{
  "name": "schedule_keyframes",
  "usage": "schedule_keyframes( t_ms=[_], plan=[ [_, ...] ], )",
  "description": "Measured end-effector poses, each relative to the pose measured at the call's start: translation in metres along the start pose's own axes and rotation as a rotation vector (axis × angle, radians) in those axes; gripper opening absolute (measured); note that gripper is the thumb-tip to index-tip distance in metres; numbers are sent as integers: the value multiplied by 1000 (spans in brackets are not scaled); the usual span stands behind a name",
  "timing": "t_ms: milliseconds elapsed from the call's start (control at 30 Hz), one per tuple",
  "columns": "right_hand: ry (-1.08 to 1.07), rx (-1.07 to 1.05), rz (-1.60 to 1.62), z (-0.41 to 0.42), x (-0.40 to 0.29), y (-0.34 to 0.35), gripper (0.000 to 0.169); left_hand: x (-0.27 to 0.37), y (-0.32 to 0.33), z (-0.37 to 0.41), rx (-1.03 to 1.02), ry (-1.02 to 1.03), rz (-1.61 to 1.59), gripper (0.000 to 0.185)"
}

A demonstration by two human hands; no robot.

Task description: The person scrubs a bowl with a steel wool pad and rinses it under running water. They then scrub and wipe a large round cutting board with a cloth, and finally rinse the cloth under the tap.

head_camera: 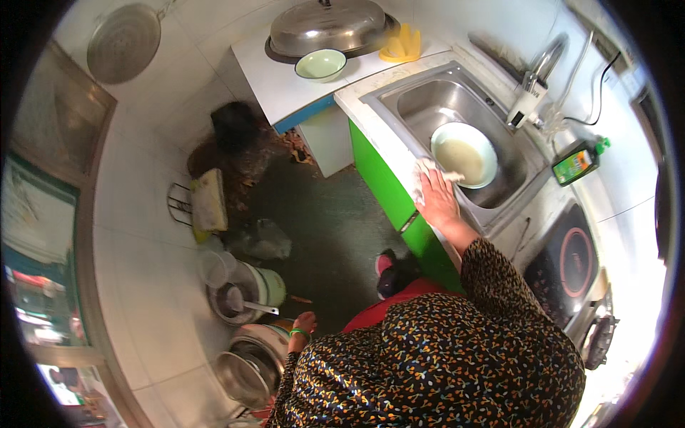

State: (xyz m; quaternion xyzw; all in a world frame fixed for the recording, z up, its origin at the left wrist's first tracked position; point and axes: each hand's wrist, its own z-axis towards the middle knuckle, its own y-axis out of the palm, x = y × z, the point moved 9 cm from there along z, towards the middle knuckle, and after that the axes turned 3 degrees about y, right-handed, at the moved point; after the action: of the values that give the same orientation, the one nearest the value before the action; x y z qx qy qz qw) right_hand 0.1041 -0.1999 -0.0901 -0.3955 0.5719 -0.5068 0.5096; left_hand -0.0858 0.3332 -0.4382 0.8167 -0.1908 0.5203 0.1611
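Note:
My right hand (pixel 440 202) presses a pale cloth (pixel 420 179) flat on the front edge of the white counter, beside the steel sink (pixel 484 104). In the sink stands a light enamel basin (pixel 447 134) with cloudy water in it, close to my fingertips. My left hand (pixel 305 323) hangs low at my side, with a green bracelet at the wrist; its fingers look curled, and I cannot tell if anything is in them. Below it are stacked metal pots (pixel 243 377).
A faucet (pixel 535 75) and a green detergent bottle (pixel 575 165) stand behind the sink. An induction cooktop (pixel 551 273) lies right of it. A bowl (pixel 321 65), a large lidded pan (pixel 329 27) and a yellow rack (pixel 401 48) occupy the far counter. Buckets (pixel 270 286) line the left wall.

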Motion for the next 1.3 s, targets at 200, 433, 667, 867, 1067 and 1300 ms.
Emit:
schedule_keyframes(
  t_ms=[200, 433, 667, 867, 1067, 1300],
  plan=[
    [-61, 47, 175, 134, -28, 23, 58, 157, -45, 40, 458, -451, -106, 26],
    [-396, 129, 508, 206, -69, 21, 43, 338, -58, 165, 420, -200, -163, 28],
    [-419, 265, 709, 222, -60, -1, 35, 521, -8, 350, 193, -14, -336, 41],
    [-384, 280, 564, 230, -70, -1, 42, 608, -19, 494, 267, 28, -389, 58],
    [-255, 198, 490, 232, -62, 10, 42, 595, -17, 606, 28, -80, -354, 46],
    [-144, 143, 413, 237, -59, 22, 43, 612, -58, 608, -103, 120, -412, 49]
  ],
)
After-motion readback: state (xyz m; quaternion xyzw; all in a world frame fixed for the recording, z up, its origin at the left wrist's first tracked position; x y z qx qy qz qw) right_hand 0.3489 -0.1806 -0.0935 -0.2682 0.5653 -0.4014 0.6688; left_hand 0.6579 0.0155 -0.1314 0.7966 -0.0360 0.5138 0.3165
